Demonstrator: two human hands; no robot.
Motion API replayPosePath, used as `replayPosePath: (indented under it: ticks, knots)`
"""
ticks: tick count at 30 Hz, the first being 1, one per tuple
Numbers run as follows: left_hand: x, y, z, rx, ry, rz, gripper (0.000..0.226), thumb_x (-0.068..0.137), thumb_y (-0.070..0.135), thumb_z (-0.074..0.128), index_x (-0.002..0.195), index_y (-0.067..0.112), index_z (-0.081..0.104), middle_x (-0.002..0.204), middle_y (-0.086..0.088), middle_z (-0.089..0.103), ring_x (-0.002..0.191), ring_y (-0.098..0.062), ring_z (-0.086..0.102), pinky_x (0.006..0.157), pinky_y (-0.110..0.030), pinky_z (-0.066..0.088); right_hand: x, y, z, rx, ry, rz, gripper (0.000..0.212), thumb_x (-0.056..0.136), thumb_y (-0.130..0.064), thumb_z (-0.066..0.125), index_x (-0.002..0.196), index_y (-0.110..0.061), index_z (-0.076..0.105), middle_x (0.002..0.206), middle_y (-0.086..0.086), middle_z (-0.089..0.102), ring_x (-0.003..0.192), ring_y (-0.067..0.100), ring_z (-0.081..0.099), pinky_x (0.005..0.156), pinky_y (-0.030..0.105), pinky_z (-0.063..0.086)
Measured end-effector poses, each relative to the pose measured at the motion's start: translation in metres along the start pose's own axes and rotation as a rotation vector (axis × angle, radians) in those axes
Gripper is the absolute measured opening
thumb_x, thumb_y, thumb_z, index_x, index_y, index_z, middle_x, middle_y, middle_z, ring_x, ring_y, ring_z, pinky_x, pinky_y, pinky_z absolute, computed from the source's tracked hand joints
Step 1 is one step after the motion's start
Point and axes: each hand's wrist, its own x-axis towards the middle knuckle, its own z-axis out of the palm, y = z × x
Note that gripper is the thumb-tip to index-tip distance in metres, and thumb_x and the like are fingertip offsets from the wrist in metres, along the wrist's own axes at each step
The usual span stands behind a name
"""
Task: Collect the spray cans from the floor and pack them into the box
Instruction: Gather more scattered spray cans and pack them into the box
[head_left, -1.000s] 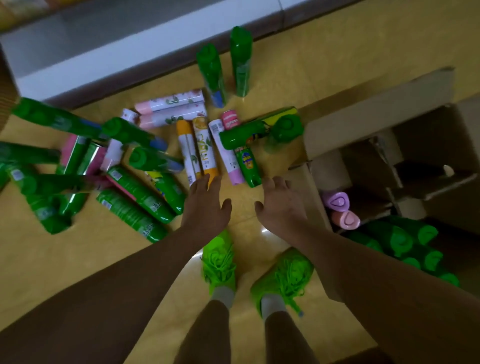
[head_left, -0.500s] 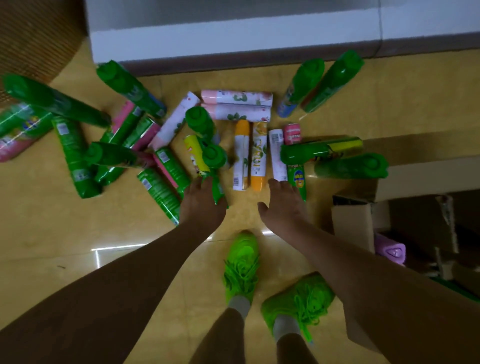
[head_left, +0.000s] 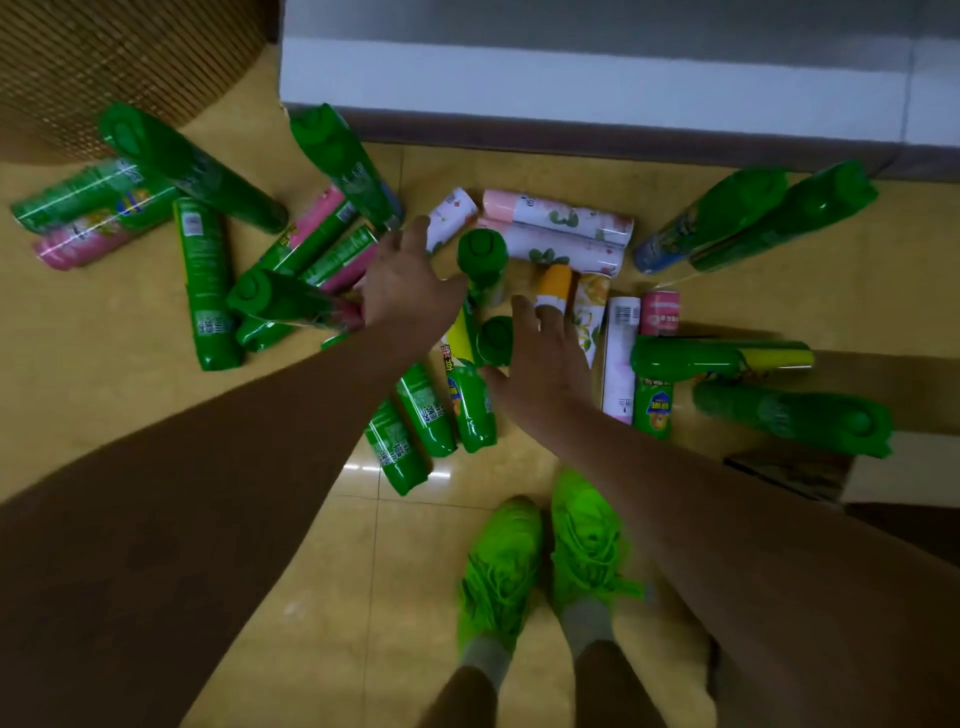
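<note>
Several spray cans lie scattered on the yellow floor, mostly green ones, some pink and white. My left hand (head_left: 408, 291) reaches out with spread fingers over the middle of the pile, beside a green-capped can (head_left: 482, 260). My right hand (head_left: 545, 353) is also spread, hovering next to a second green cap (head_left: 495, 340) and an orange-capped can (head_left: 553, 288). Neither hand holds anything. Only a corner of the cardboard box (head_left: 893, 473) shows at the right edge.
A white and grey ledge (head_left: 571, 98) runs along the back of the pile. A brown woven surface (head_left: 119, 62) fills the top left corner. My two green shoes (head_left: 545, 556) stand on bare floor tiles in front of the cans.
Both hands have moved forward from the pile's near edge to above its middle. The view has swung left, so the box has slid almost out of sight at the right.
</note>
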Motion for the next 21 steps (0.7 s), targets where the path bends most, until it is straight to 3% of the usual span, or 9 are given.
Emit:
replayPosePath:
  ticks: [4, 8, 12, 16, 21]
  knots:
    - [0.017, 0.010, 0.011, 0.136, -0.178, 0.134, 0.088, 0.064, 0.036, 0.066, 0.148, 0.027, 0.041, 0.144, -0.019, 0.045, 0.126, -0.042, 0.047, 0.100, -0.048, 0.047, 0.011, 0.001, 0.012, -0.036, -0.061, -0.073, 0.085, 0.085, -0.042, 0.069, 0.152, -0.019, 0.024, 0.139, 0.016, 0.038, 0.123, 0.039, 0.043, 0.095, 0.044, 0.045]
    - [0.025, 0.016, 0.021, 0.213, -0.288, 0.270, 0.094, 0.064, 0.035, 0.069, 0.152, 0.024, 0.036, 0.143, -0.017, 0.043, 0.122, -0.043, 0.050, 0.099, -0.049, 0.047, 0.012, 0.007, 0.021, 0.004, -0.073, -0.134, 0.074, 0.088, -0.032, 0.068, 0.149, -0.018, 0.029, 0.135, 0.016, 0.039, 0.116, 0.040, 0.048, 0.085, 0.044, 0.048]
    - [0.032, 0.020, 0.028, 0.202, -0.235, 0.295, 0.077, 0.071, 0.016, 0.079, 0.141, 0.017, 0.048, 0.129, -0.019, 0.052, 0.111, -0.041, 0.056, 0.089, -0.046, 0.050, 0.013, 0.018, 0.024, 0.069, -0.040, -0.194, 0.065, 0.085, -0.017, 0.069, 0.143, -0.010, 0.040, 0.125, 0.019, 0.047, 0.100, 0.042, 0.056, 0.074, 0.040, 0.044]
    - [0.034, 0.027, 0.031, 0.228, -0.145, 0.306, 0.059, 0.070, 0.017, 0.078, 0.125, 0.013, 0.059, 0.103, -0.023, 0.060, 0.091, -0.040, 0.060, 0.075, -0.044, 0.051, 0.011, 0.028, 0.021, 0.182, -0.012, -0.174, 0.061, 0.076, -0.009, 0.071, 0.133, -0.008, 0.049, 0.116, 0.019, 0.052, 0.093, 0.041, 0.058, 0.071, 0.040, 0.046]
    - [0.017, 0.036, 0.009, 0.190, -0.133, 0.272, 0.062, 0.067, 0.018, 0.080, 0.124, 0.013, 0.058, 0.104, -0.024, 0.060, 0.090, -0.039, 0.060, 0.075, -0.043, 0.051, -0.010, 0.036, 0.004, 0.345, 0.079, -0.134, 0.060, 0.072, -0.010, 0.076, 0.128, -0.009, 0.054, 0.116, 0.016, 0.058, 0.098, 0.039, 0.060, 0.076, 0.041, 0.051]
